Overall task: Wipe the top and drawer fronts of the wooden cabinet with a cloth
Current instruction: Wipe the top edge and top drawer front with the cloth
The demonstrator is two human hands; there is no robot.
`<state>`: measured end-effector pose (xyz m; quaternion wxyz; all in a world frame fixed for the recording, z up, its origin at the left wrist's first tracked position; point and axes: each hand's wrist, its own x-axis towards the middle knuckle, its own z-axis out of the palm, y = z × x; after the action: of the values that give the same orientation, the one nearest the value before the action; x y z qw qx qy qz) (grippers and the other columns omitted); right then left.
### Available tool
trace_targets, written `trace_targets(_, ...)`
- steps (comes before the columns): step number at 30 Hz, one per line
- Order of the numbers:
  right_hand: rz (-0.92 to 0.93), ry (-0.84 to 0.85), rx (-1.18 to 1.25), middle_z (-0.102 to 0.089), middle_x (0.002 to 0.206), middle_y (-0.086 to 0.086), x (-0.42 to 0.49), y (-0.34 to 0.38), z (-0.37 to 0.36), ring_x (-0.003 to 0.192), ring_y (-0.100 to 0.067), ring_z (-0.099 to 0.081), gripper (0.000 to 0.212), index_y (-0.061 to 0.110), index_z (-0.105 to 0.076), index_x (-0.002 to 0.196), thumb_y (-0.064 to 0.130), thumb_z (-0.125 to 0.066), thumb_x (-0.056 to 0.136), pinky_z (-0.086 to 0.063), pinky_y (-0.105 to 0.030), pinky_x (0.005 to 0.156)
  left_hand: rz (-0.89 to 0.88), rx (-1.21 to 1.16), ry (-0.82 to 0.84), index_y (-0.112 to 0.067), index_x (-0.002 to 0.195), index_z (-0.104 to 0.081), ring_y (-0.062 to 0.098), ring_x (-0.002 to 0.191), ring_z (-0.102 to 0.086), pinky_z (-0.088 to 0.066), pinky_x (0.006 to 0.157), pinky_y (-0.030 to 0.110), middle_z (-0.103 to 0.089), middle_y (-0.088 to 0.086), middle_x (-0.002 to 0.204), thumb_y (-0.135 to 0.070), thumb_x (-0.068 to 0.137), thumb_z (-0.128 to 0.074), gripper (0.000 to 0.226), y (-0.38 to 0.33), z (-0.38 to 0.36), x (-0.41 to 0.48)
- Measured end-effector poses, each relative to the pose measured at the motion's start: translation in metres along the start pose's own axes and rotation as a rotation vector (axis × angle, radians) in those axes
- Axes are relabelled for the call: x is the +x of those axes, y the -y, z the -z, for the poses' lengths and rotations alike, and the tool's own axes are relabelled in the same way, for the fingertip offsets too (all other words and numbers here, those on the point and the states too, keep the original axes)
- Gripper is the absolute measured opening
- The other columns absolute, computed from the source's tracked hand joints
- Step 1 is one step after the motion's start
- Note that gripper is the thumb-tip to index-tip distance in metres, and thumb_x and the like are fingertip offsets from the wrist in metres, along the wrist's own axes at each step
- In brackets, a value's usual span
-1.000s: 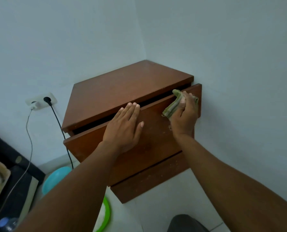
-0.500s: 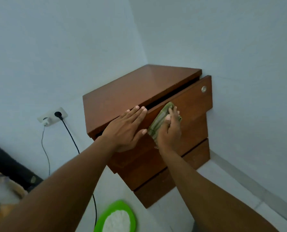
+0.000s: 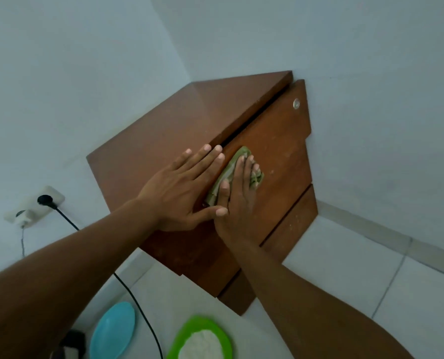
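The green cloth [image 3: 241, 154], folded into a thick pad, lies flat against the top drawer front [image 3: 278, 141] of the wooden cabinet [image 3: 179, 130], towards that front's left half and just below its upper edge. The right hand [image 3: 239, 203] presses on it from above. Its fingers [image 3: 242, 164] are spread and nearly straight across the pad, and the thumb lies along the pad's left edge. The cloth shows beyond the fingertips, between the fingers and at both sides of the hand, while the palm covers its near end.

The left hand [image 3: 184, 187] lies flat on the same drawer front, just left of the cloth. Its fingers are straight and close together, with the tips reaching the dark gap under the cabinet's top edge, and its thumb touches the right hand.

A round metal fitting [image 3: 296, 103] sits near the drawer front's upper right corner, well apart from the cloth. A lower drawer front [image 3: 293, 224] shows below.

The cabinet stands in a corner of pale walls. On the left wall is a socket [image 3: 52, 196] with a black plug [image 3: 44, 200], and its cable [image 3: 138, 304] runs down to the tiled floor [image 3: 345, 275]. There, a teal plate [image 3: 112, 330] and a green plate [image 3: 215, 329] lie near the cabinet's front.
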<state>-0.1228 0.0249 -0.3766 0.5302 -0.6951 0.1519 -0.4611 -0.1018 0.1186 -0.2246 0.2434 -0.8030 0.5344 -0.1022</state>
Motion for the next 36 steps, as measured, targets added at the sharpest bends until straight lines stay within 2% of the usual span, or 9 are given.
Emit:
trace_targets(3,0.027,0.013,-0.091,-0.007,0.168,-0.010,0.012,-0.008,-0.013,0.156,-0.026,0.003,0.060,0.006,-0.015,0.158,0.029,-0.035,0.107,-0.012,-0.054,0.124,-0.032,0.053,0.029,-0.011,0.158,0.020,0.016,0.154,0.025,0.004,0.128,0.042,0.022,0.005,0.167,-0.093,0.083,-0.008,0.115,-0.006,-0.002,-0.002)
trace_targets(7,0.022,0.037,-0.062,-0.001,0.169,-0.007,0.022,-0.008,-0.020,0.155,-0.021,0.010,0.060,0.009,-0.010,0.159,0.029,-0.033,0.107,-0.005,-0.053,0.125,-0.007,0.065,0.046,-0.010,0.155,0.026,0.015,0.152,0.030,0.008,0.128,0.041,0.028,0.005,0.165,-0.096,0.079,-0.008,0.121,-0.003,-0.004,-0.002)
trace_targets(10,0.027,0.048,-0.059,0.001,0.169,-0.007,0.025,-0.009,-0.021,0.155,-0.022,0.009,0.061,0.010,-0.006,0.159,0.029,-0.034,0.108,-0.008,-0.055,0.124,0.012,0.106,0.055,-0.008,0.156,0.023,0.018,0.152,0.029,0.007,0.128,0.042,0.026,0.008,0.166,-0.093,0.081,-0.002,0.116,-0.002,-0.008,-0.002)
trace_targets(15,0.014,0.018,-0.021,0.000,0.168,-0.007,0.029,-0.013,-0.026,0.155,-0.022,0.009,0.061,0.010,-0.007,0.159,0.032,-0.031,0.108,-0.010,-0.056,0.123,0.009,0.162,-0.025,-0.005,0.160,0.008,0.023,0.157,0.015,-0.004,0.129,0.045,0.012,0.014,0.169,-0.076,0.096,-0.001,0.097,0.001,-0.021,-0.005)
trace_targets(18,0.028,-0.042,-0.030,-0.004,0.168,-0.011,0.032,-0.017,-0.031,0.156,-0.026,0.005,0.061,0.006,-0.011,0.158,0.033,-0.030,0.107,-0.012,-0.055,0.123,0.001,0.207,-0.041,-0.004,0.160,0.005,0.026,0.157,0.012,-0.006,0.128,0.046,0.010,0.016,0.169,-0.075,0.097,-0.001,0.095,0.003,-0.027,-0.006)
trace_targets(21,0.027,-0.081,-0.056,-0.006,0.168,-0.013,0.043,-0.024,-0.032,0.156,-0.026,0.004,0.059,0.004,-0.012,0.158,0.028,-0.030,0.107,-0.008,-0.050,0.125,-0.010,0.238,-0.052,-0.003,0.160,0.004,0.027,0.157,0.011,-0.005,0.128,0.046,0.009,0.017,0.169,-0.075,0.096,-0.002,0.096,0.004,-0.029,-0.005)
trace_targets(28,0.023,-0.188,-0.096,-0.013,0.166,-0.017,0.087,-0.045,-0.028,0.155,-0.031,-0.006,0.059,0.001,-0.018,0.157,0.030,-0.021,0.105,-0.009,-0.049,0.125,0.004,0.293,-0.038,-0.004,0.158,0.013,0.028,0.156,0.018,0.002,0.128,0.044,0.019,0.018,0.167,-0.077,0.093,0.005,0.098,0.004,-0.029,-0.002)
trace_targets(32,0.024,-0.244,-0.115,-0.018,0.164,-0.020,0.114,-0.065,-0.022,0.154,-0.034,-0.013,0.059,-0.002,-0.020,0.155,0.029,-0.020,0.105,-0.011,-0.050,0.125,0.014,0.303,-0.025,-0.003,0.153,0.027,0.027,0.152,0.030,0.007,0.127,0.043,0.033,0.017,0.162,-0.075,0.090,0.016,0.096,-0.001,-0.026,0.019)
trace_targets(36,-0.071,-0.278,-0.064,-0.016,0.165,-0.017,0.139,-0.084,-0.014,0.154,-0.029,-0.011,0.059,0.002,-0.018,0.157,0.031,-0.020,0.105,-0.002,-0.034,0.125,-0.011,0.308,-0.010,-0.004,0.152,0.030,0.027,0.151,0.032,0.012,0.126,0.043,0.036,0.017,0.161,-0.077,0.089,0.015,0.098,0.000,-0.026,0.040)
